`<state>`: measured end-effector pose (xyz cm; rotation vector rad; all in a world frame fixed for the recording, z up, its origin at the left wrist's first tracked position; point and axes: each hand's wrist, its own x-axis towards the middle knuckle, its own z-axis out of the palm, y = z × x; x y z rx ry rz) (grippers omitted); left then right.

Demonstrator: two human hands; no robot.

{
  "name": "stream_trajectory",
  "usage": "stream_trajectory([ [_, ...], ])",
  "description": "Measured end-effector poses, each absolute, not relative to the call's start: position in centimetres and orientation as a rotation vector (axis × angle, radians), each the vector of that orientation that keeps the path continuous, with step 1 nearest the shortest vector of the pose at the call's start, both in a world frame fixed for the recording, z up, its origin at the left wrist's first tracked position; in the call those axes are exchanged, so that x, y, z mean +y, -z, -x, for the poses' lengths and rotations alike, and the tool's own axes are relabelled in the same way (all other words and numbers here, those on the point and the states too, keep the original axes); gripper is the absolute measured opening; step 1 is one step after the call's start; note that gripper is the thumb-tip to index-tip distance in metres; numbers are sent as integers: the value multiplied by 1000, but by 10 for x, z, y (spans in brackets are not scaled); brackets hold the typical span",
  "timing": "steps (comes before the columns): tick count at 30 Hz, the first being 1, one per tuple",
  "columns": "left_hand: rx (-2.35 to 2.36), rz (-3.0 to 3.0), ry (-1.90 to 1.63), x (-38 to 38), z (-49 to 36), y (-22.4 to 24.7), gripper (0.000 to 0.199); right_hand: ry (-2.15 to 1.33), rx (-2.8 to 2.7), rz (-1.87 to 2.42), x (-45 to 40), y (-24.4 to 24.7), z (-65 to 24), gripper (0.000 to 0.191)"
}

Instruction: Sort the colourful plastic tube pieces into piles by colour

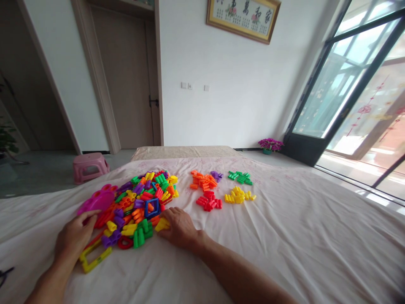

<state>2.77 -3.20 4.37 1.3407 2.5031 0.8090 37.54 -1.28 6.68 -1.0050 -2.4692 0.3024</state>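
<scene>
A mixed heap of plastic building blocks [129,215] in several colours lies on the cloth in front of me. My left hand [76,232] is at the heap's left edge, fingers curled beside a magenta paw-shaped plate [98,202]; whatever its fingertips hold is hidden. At the heap's right edge, my right hand [180,228] has its fingers closed on a yellow block [162,224]. Right of the heap are small single-colour groups: orange blocks [204,181], purple blocks [217,176], green blocks [241,177], red blocks [209,202] and yellow blocks [238,195].
A yellow frame piece [95,259] lies near my left wrist, and a blue square frame [152,208] rests on the heap. The pale cloth [300,236] is wrinkled. Beyond it stand a pink stool [90,166] and a pot of magenta flowers [270,145].
</scene>
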Motion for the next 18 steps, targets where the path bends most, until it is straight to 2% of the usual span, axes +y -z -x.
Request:
stream_trajectory([
  [7, 2536, -1338, -780, -33, -27, -44, 54, -449, -2226, 935, 2, -78, -397, 27],
  [13, 2531, -1341, -783, -32, -26, -43, 54, -146, -1846, 1383, 51, -104, -463, 30],
  [18, 2519, -1321, -790, -32, -28, -45, 53, 27, -1575, 1855, 81, -103, -538, 33],
])
